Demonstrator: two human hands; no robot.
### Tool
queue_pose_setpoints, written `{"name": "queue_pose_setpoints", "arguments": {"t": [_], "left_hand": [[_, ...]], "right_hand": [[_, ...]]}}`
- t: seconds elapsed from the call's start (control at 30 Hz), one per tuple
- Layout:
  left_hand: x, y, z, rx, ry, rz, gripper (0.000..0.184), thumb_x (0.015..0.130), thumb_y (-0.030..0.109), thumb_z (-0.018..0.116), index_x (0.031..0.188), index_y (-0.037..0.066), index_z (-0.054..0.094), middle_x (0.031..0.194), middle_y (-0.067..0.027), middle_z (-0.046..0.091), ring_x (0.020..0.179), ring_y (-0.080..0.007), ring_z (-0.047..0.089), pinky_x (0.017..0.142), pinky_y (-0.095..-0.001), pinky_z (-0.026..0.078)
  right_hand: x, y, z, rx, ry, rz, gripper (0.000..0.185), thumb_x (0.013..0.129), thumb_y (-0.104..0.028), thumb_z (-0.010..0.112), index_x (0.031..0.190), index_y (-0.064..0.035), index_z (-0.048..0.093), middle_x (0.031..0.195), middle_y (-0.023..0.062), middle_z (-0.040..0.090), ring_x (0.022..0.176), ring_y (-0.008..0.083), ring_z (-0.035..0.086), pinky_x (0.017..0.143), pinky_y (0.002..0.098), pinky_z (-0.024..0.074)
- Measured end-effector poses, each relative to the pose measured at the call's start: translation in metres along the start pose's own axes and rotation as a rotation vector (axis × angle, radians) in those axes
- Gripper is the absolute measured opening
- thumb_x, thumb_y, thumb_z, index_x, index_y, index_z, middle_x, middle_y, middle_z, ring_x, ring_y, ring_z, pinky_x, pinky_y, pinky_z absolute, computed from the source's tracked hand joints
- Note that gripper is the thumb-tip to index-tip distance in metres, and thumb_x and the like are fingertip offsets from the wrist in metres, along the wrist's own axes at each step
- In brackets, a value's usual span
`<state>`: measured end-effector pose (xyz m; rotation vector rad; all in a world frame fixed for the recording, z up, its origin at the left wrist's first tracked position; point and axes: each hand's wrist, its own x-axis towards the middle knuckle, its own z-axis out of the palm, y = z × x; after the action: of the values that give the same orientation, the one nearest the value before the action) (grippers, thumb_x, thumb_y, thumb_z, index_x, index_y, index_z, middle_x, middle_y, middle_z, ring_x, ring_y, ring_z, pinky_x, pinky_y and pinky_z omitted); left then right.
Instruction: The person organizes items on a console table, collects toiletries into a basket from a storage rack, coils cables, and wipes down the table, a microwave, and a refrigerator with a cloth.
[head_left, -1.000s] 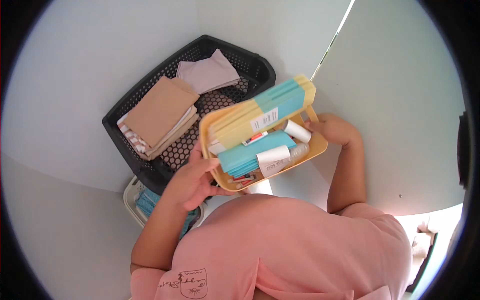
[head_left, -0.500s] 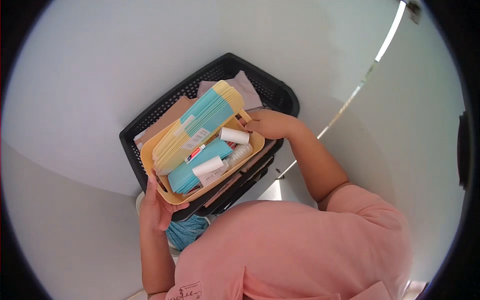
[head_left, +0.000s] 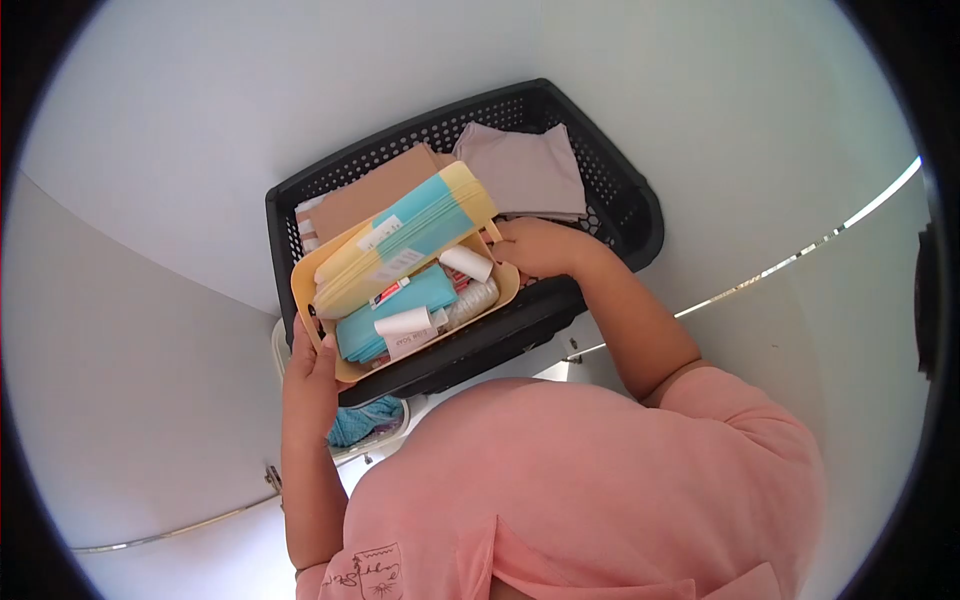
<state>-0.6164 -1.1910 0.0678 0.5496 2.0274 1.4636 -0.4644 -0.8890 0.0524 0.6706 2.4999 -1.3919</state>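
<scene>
While both hands grip it at opposite ends, the yellow basket (head_left: 303, 287) sits over the near left part of a black crate (head_left: 637, 212), tilted in view; whether its base touches anything underneath cannot be told. The left hand (head_left: 314, 372) is closed on the near end, thumb up against the rim, though the other fingers are partly lost behind the wall. The right hand (head_left: 545, 248) holds the far end by its raised handle; most of its fingertips are out of sight, so how far they wrap around is unclear.

Inside the basket, a yellow-and-turquoise bundle (head_left: 405, 235) leans along the back and juts above the rim. In front lie a turquoise pack (head_left: 425, 291), a small red-and-white tube (head_left: 390, 291), two white rolls and a card — its print blurred but for "SOAP" — beside a clear plastic item (head_left: 472, 303) hard to identify. Whatever lies deeper is covered.

Behind the basket, a brown folded cloth (head_left: 375, 192) is partly hidden by the bundle, while a pale folded cloth (head_left: 525, 172) shows more fully. Below the crate, blue fabric (head_left: 365, 421) peeks from a light container, mostly blocked by forearm and crate.
</scene>
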Motion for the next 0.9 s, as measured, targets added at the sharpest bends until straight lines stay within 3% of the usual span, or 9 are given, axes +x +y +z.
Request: {"name": "queue_pose_setpoints", "arguments": {"t": [0.03,0.1,0.27,0.33,0.37,0.43,0.63,0.77,0.9], "left_hand": [[-0.006,-0.001,0.000,0.003,-0.001,-0.002,0.049,0.102,0.025,0.041,0.146,0.008,0.032,0.128,-0.0104,0.056,0.088,-0.0163,0.066,0.068,-0.0285,0.057],[-0.022,0.013,-0.004,0.587,0.162,0.150,0.050,0.098,0.022,0.051,0.144,0.007,0.038,0.130,-0.0108,0.057,0.082,-0.0124,0.062,0.065,-0.0257,0.053],[-0.053,0.049,-0.022,0.686,0.170,0.250,0.051,0.094,0.024,0.058,0.139,0.006,0.044,0.117,-0.0183,0.062,0.074,-0.0169,0.060,0.071,-0.0319,0.050],[-0.056,0.039,-0.036,0.717,0.112,0.305,0.051,0.093,0.025,0.060,0.139,0.007,0.045,0.120,-0.0171,0.062,0.073,-0.0169,0.058,0.071,-0.0311,0.050],[-0.056,0.034,-0.041,0.713,0.099,0.301,0.051,0.093,0.025,0.060,0.139,0.007,0.046,0.121,-0.0160,0.061,0.072,-0.0172,0.058,0.071,-0.0306,0.050],[-0.056,0.023,-0.049,0.717,0.034,0.321,0.051,0.092,0.025,0.061,0.138,0.007,0.046,0.122,-0.0148,0.061,0.072,-0.0174,0.057,0.071,-0.0301,0.050],[-0.060,-0.022,-0.057,0.738,-0.273,0.432,0.050,0.092,0.025,0.062,0.136,0.007,0.048,0.127,-0.0144,0.058,0.075,-0.0177,0.058,0.073,-0.0312,0.050],[-0.067,-0.034,-0.050,0.733,-0.285,0.517,0.059,0.090,0.025,0.063,0.140,0.005,0.040,0.128,-0.0163,0.056,0.076,-0.0201,0.060,0.074,-0.0334,0.050],[-0.082,-0.032,-0.030,0.844,-0.285,0.504,0.060,0.090,0.028,0.062,0.140,0.003,0.039,0.132,-0.0198,0.053,0.088,-0.0274,0.063,0.083,-0.0373,0.049]], "right_hand": [[-0.002,0.003,0.003,0.080,0.009,-0.019,0.040,0.090,-0.027,0.044,0.116,0.0002,0.059,0.083,0.0128,0.065,0.063,0.0185,0.063,0.060,0.0313,0.0528],[-0.003,-0.001,0.003,0.053,-0.005,0.006,0.044,0.092,-0.032,0.045,0.119,0.0003,0.058,0.087,0.0135,0.066,0.069,0.0186,0.065,0.066,0.0310,0.0532],[-0.032,-0.005,0.018,0.036,0.082,0.048,0.059,0.096,-0.047,0.049,0.130,0.0011,0.052,0.108,0.0166,0.065,0.095,0.0192,0.063,0.086,0.0292,0.0491],[-0.046,0.020,0.043,0.191,0.419,-0.300,0.063,0.096,-0.049,0.052,0.137,-0.0015,0.045,0.122,0.0183,0.059,0.109,0.0212,0.057,0.094,0.0281,0.0431],[-0.057,0.031,0.053,0.351,0.460,-0.250,0.056,0.096,-0.039,0.056,0.139,-0.0045,0.045,0.129,0.0155,0.055,0.118,0.0208,0.052,0.098,0.0288,0.0401],[-0.104,0.027,0.073,0.035,0.681,-0.215,0.050,0.096,-0.033,0.057,0.137,-0.0063,0.047,0.130,0.0113,0.056,0.119,0.0188,0.051,0.099,0.0302,0.0403],[-0.211,0.058,0.211,0.566,0.858,0.064,0.036,0.096,-0.026,0.058,0.126,-0.0067,0.057,0.114,0.0035,0.063,0.108,0.0131,0.055,0.095,0.0285,0.0413],[-0.280,0.043,0.302,0.359,0.655,0.384,0.030,0.093,-0.016,0.057,0.122,-0.0081,0.060,0.115,0.0075,0.059,0.098,0.0169,0.057,0.089,0.0313,0.0449],[-0.336,0.040,0.367,0.260,0.448,0.456,0.040,0.093,-0.030,0.058,0.129,-0.0114,0.056,0.126,0.0124,0.053,0.107,0.0254,0.059,0.092,0.0378,0.0471]]}}
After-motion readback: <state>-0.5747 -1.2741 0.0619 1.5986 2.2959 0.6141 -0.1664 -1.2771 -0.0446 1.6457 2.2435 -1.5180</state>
